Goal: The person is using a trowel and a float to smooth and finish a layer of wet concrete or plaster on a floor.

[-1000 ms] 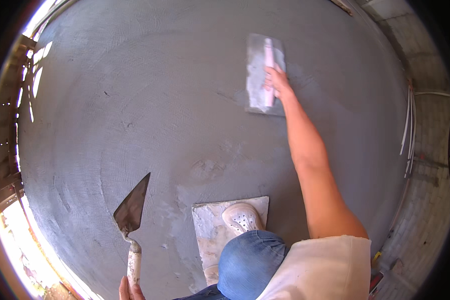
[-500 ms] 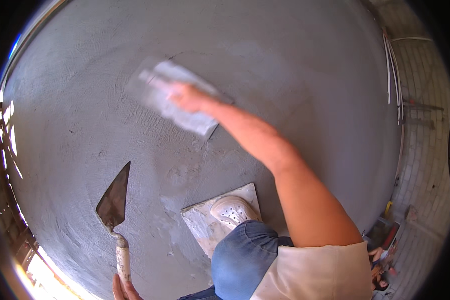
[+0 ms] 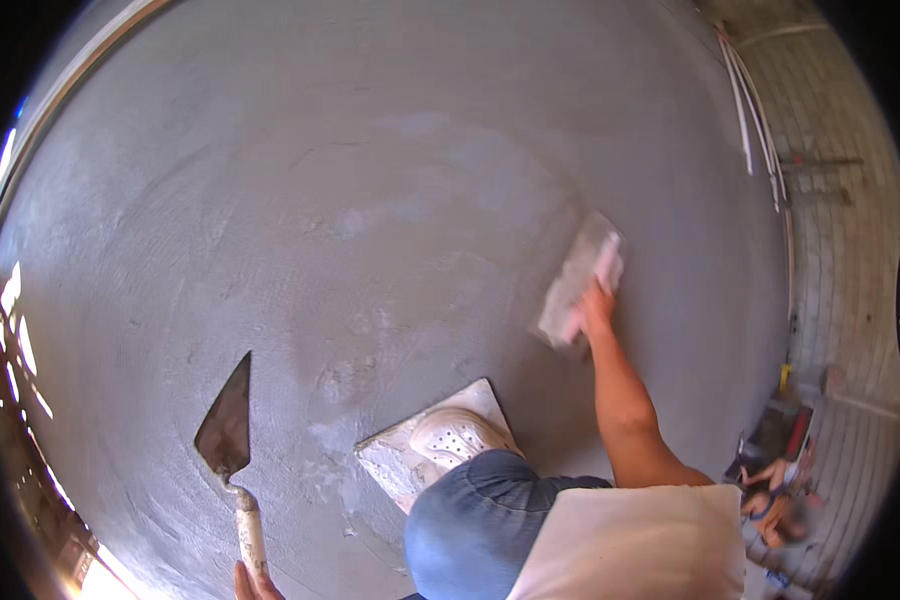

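Right hand (image 3: pixel 597 305), right of centre: grip clenched on the pale handle (image 3: pixel 607 260) of a rectangular finishing float (image 3: pixel 570 283), slightly blurred, slanted on or just above the grey cement floor (image 3: pixel 270 230), cannot tell which. Left hand (image 3: pixel 255 584), lower edge, partly cut off: grip grasping the whitish handle of a pointed trowel (image 3: pixel 225 430), lower left, tip up-frame. Lower centre: perforated clog (image 3: pixel 460 437) on a cement-smeared board (image 3: pixel 395 460), denim knee (image 3: pixel 470 510) just below. White tubes (image 3: pixel 753 105), upper right.
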Available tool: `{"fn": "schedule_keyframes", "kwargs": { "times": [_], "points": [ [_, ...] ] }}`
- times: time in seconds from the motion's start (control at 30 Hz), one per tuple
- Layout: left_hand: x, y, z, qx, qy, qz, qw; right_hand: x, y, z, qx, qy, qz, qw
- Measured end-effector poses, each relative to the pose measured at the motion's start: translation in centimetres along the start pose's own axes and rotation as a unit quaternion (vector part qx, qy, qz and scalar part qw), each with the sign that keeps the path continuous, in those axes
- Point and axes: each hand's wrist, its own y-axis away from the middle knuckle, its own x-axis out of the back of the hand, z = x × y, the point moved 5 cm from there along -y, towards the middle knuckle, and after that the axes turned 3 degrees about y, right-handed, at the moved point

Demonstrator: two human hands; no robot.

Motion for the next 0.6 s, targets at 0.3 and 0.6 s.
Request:
{"fn": "schedule_keyframes", "kwargs": {
  "times": [0.3,0.6],
  "points": [
    [-1.2,-1.4,1.0,0.06,-0.024,-0.052,0.997,-20.1,-3.4,-10.6,0.026,-0.004,-0.206,0.978],
    [-1.5,0.4,0.0,0.128,-0.029,-0.036,0.991,-58.9,8.4,-10.4,0.061,0.133,-0.488,0.86]
  ]
}}
